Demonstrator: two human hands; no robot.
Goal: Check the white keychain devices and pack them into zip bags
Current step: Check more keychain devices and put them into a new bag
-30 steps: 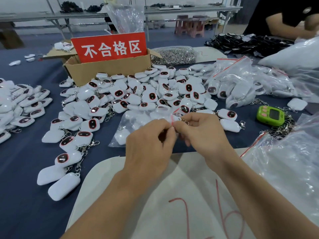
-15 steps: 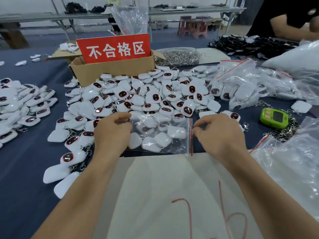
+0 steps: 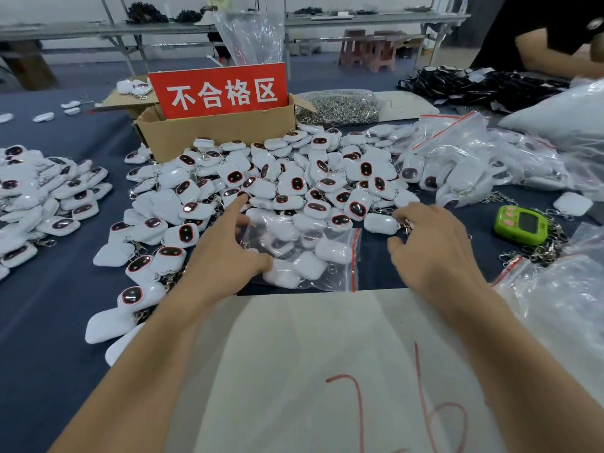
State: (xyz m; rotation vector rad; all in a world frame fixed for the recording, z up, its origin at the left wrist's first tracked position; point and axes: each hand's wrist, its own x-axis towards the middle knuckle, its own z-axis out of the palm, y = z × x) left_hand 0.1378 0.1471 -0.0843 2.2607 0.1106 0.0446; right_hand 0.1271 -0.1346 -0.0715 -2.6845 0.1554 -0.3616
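"Head view, biggest thing first: what was on the table (image 3: 49, 322)?"

"Blue cloth, with the big pile of white keychain devices (image 3: 294, 178) heaped in front of a cardboard box (image 3: 212, 135) that carried a red sign (image 3: 222, 93)."

"And the zip bag (image 3: 313, 256)?"

"It lay flat on the cloth at the near edge of the pile, with several devices inside and its red strip on the right. A second earlier both hands were pinching that strip at one spot. Half a second earlier they held the bag stretched between them, one at each end. So I judged it sealed and that pack finished."

"The hands?"

"Both had released it. The left hand (image 3: 225, 253) rested loose on the bag's left edge, forefinger stretched toward the pile, gripping nothing I could see. The right hand (image 3: 431, 246) was clear of the bag, fingers spread, tips at the clasp of a loose device (image 3: 380, 222)."

"Meaning?"

"Probably the next batch was about to be picked and checked."
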